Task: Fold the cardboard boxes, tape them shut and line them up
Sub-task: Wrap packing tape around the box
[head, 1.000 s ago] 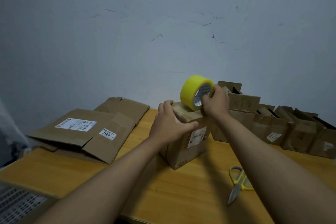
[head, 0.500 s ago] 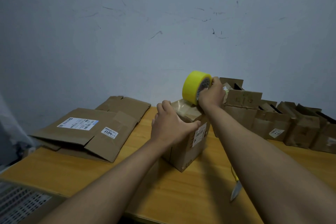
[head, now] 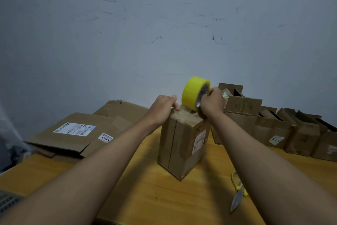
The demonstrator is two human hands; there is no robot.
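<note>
Box stands upright mid-tabletop, top flaps down, a strip of clear tape across them. Tape roll sits on edge on the box's top, far right corner; right hand grips it, fingers curled round the rim. Left hand rests on the box's top left edge, fingers laid flat over the tape end (pinning it, by my reading). Step: running tape along the seam. To do well: keep the roll low and taut, left hand pressing firmly. Scissors lie right of the box; box row behind-right; flat cartons left.
</note>
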